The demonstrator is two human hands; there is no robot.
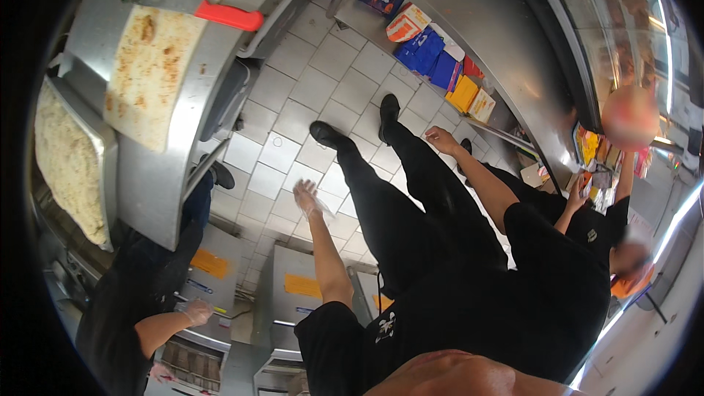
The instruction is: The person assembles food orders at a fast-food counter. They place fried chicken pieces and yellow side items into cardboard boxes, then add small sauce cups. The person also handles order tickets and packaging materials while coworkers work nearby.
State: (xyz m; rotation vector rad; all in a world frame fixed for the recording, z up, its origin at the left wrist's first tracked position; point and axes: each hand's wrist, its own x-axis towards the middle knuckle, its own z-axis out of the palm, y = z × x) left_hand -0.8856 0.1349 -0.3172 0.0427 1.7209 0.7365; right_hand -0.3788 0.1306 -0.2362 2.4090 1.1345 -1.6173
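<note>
Head view: left hand (306, 198) spread, right hand (441, 140) loosely curled, both empty hands held apart.

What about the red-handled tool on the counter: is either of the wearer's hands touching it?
No, the left hand and right hand both show against the tiled floor, apart from the red-handled tool.

1 head-worn fisheye faces down past hands (306, 199) to floor (279, 152).
</note>
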